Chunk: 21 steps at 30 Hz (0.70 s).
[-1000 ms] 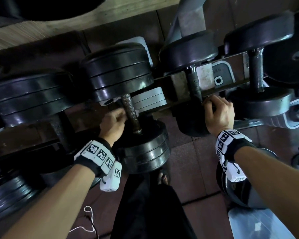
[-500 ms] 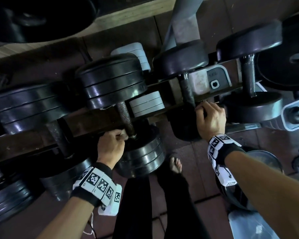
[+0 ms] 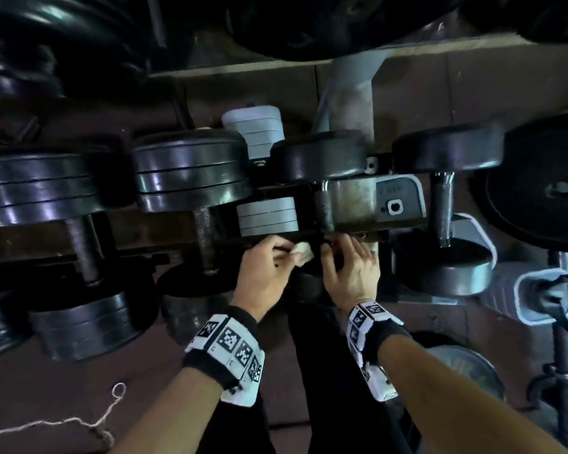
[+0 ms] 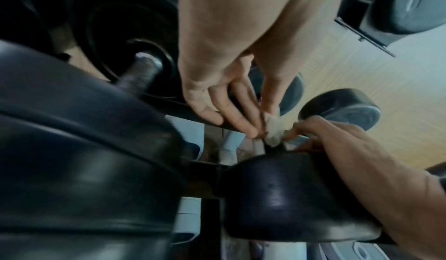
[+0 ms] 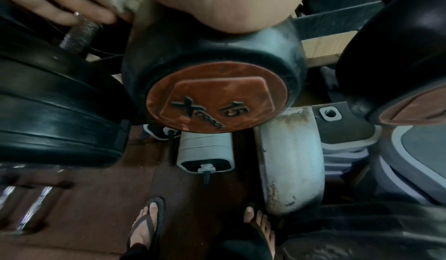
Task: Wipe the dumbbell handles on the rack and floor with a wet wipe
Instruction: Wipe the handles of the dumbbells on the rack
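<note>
A: We see the left hand (image 3: 265,279) pinching a crumpled white wet wipe (image 3: 303,253) beside the knurled metal dumbbell handle (image 3: 325,209) on the rack (image 3: 151,231).
B: Right hand (image 3: 351,273), fingers loosely spread, touches the wipe; it grips nothing.

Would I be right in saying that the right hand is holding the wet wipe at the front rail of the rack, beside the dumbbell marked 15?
Not quite: the wet wipe is pinched in the left hand, not the right hand, whose fingers only reach toward it. The head view shows this, and the left wrist view confirms it. The rest stands: it is at the rack's front rail, beside the dumbbell marked 15.
</note>
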Motion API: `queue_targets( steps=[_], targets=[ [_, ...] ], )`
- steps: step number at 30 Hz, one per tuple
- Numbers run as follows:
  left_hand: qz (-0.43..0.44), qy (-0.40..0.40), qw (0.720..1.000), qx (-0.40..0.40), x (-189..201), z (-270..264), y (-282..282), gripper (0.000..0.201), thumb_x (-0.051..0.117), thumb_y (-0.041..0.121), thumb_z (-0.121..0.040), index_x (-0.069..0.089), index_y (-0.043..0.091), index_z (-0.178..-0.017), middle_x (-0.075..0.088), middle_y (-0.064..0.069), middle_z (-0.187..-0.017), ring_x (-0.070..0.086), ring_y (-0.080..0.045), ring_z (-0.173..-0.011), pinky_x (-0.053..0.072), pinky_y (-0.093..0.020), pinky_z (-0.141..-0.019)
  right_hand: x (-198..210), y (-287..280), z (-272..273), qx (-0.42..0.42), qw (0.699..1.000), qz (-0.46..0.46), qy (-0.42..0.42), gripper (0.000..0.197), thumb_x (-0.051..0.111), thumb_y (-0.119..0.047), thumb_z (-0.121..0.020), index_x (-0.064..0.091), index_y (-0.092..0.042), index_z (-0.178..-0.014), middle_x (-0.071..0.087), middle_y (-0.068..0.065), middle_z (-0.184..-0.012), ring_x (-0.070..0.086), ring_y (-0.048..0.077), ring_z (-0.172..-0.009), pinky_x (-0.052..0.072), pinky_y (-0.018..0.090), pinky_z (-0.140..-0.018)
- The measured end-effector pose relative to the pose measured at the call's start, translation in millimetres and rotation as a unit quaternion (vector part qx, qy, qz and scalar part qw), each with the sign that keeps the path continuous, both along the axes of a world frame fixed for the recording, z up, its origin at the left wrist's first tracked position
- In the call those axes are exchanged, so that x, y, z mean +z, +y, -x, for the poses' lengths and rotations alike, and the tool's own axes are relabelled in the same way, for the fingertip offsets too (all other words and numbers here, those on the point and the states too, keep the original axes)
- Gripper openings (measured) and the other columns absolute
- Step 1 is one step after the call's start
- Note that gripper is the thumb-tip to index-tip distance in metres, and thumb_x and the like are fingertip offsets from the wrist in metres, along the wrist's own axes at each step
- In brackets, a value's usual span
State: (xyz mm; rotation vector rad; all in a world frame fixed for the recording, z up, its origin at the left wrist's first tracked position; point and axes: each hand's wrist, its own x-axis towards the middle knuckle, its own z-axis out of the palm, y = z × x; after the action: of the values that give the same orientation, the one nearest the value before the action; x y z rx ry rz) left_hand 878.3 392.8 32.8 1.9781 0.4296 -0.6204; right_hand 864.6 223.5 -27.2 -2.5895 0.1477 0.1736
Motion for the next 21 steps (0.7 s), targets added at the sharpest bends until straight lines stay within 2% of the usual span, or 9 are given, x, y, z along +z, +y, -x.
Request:
queue_targets(
  steps=[3,4,6,9,11,13,15,18,21],
  targets=[
    [0.027,-0.003,0.999,0.02,-1,-4,-27,0.015,0.076,0.014,-0.086,0.072,0.007,-0.099,0.075,0.001,-0.088,0.068,0.005,-0.076,0.048,-0.005,-0.071,3,-22,-17,0.005,0.976,-0.193,0.102,0.045,0.043,-0.049,-0.096,0.064,-0.021,-0.124,0.065,-0.013,-0.109,0.056,0.012,-0.11,0.036,0.022,-0.097],
    [0.033,-0.001,0.999,0.036,-2,-4,-33,0.014,0.077,0.015,-0.086,0.072,0.008,-0.098,0.075,0.001,-0.085,0.068,0.005,-0.074,0.048,-0.005,-0.069,3,-30,-24,0.012,0.954,-0.262,0.142,0.042,0.044,-0.049,-0.097,0.064,-0.025,-0.125,0.062,-0.018,-0.112,0.053,0.009,-0.116,0.034,0.02,-0.104],
    [0.057,0.008,0.996,0.074,-4,-4,-41,0.016,0.076,0.016,-0.086,0.072,0.009,-0.099,0.076,-0.002,-0.083,0.071,-0.003,-0.074,0.052,-0.011,-0.071,9,-46,-32,0.065,0.924,-0.316,0.207,0.031,0.048,-0.042,-0.1,0.067,-0.026,-0.118,0.061,-0.012,-0.113,0.052,0.006,-0.117,0.035,0.019,-0.107],
    [0.105,0.025,0.989,0.103,-5,2,-53,0.015,0.075,0.014,-0.087,0.07,0.009,-0.101,0.076,-0.005,-0.084,0.073,-0.013,-0.077,0.055,-0.019,-0.077,20,-59,-34,0.124,0.906,-0.301,0.269,0.015,0.058,-0.031,-0.101,0.067,-0.019,-0.105,0.06,-0.002,-0.104,0.057,0.002,-0.099,0.041,0.011,-0.089],
    [0.09,0.017,0.991,0.102,-9,7,-54,0.014,0.075,0.016,-0.087,0.07,0.011,-0.099,0.076,-0.001,-0.084,0.072,-0.01,-0.079,0.053,-0.018,-0.078,20,-64,-36,0.107,0.905,-0.306,0.276,0.014,0.063,-0.027,-0.099,0.067,-0.013,-0.098,0.067,-0.001,-0.093,0.06,0.004,-0.084,0.043,0.013,-0.076],
    [-0.002,-0.026,0.997,0.068,-16,14,-41,0.01,0.074,0.018,-0.088,0.07,0.017,-0.097,0.075,0.005,-0.084,0.07,-0.007,-0.08,0.051,-0.021,-0.078,13,-70,-45,0.055,0.923,-0.282,0.256,0.016,0.067,-0.027,-0.096,0.068,-0.012,-0.093,0.069,-0.003,-0.083,0.061,0.004,-0.072,0.043,0.013,-0.067],
    [-0.158,-0.08,0.984,-0.005,-26,21,-13,0.007,0.069,0.021,-0.09,0.068,0.024,-0.096,0.074,0.006,-0.086,0.069,-0.014,-0.086,0.05,-0.031,-0.083,1,-78,-57,0.029,0.951,-0.2,0.236,0.018,0.068,-0.03,-0.094,0.068,-0.012,-0.092,0.068,-0.004,-0.079,0.062,0.011,-0.071,0.042,0.015,-0.061],
    [-0.372,-0.101,0.915,-0.117,-35,29,32,0.012,0.055,0.029,-0.094,0.064,0.023,-0.098,0.07,-0.003,-0.086,0.063,-0.031,-0.092,0.04,-0.045,-0.088,-13,-80,-69,0.079,0.952,-0.123,0.268,0.017,0.066,-0.027,-0.095,0.069,-0.011,-0.09,0.068,0.003,-0.083,0.063,0.022,-0.082,0.047,0.027,-0.069],
    [-0.445,-0.118,0.869,-0.183,-39,29,39,0.025,0.048,0.035,-0.093,0.065,0.016,-0.092,0.067,-0.009,-0.077,0.062,-0.034,-0.081,0.04,-0.044,-0.079,-21,-70,-77,0.131,0.937,-0.092,0.312,0.032,0.062,-0.021,-0.097,0.055,-0.021,-0.066,0.058,0.0,-0.072,0.056,0.023,-0.079,0.038,0.027,-0.061]
  ],
)
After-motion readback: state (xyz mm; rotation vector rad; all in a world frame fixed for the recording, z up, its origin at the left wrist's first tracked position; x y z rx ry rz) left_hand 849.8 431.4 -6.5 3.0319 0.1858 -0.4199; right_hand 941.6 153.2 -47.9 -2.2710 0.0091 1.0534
